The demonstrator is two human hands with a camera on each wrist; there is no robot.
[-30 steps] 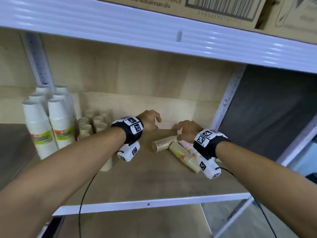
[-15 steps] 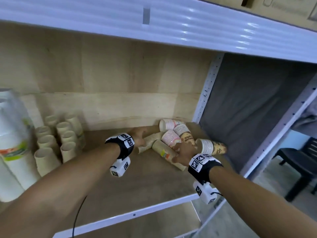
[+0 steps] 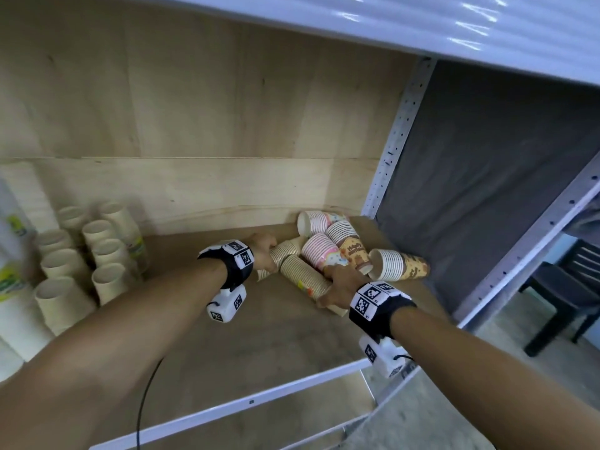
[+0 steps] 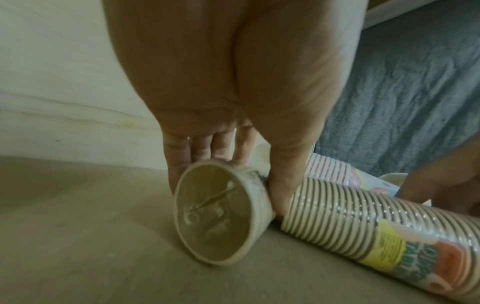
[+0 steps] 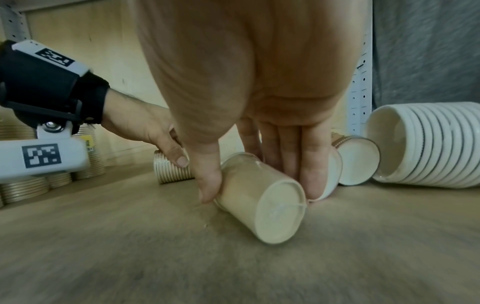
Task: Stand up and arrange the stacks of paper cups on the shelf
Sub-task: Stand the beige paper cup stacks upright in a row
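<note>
Several stacks of paper cups lie tumbled at the right back of the wooden shelf (image 3: 259, 345). My left hand (image 3: 268, 254) grips a plain beige stack (image 3: 287, 253) near its base; its thumb (image 4: 280, 185) and fingers (image 4: 179, 164) curl round that stack (image 4: 213, 211). My right hand (image 3: 334, 287) grips a beige stack with a yellow label (image 3: 302, 276), thumb (image 5: 207, 181) on one side and fingers (image 5: 311, 174) on the other. Behind lie a pink stack (image 3: 319, 251), a brown stack (image 3: 349, 245), a pastel stack (image 3: 316, 220) and a yellow-brown stack (image 3: 399, 264).
Several short beige stacks (image 3: 107, 254) stand upright at the left, with taller white stacks (image 3: 13, 303) at the far left. A grey cloth (image 3: 470, 190) closes the right side behind a white post (image 3: 393, 141). The white front rail (image 3: 259, 401) edges the shelf. A black chair (image 3: 558, 287) stands outside.
The view has swung right and down. Both hands have dropped from above the heap onto two lying beige stacks and closed round them.
</note>
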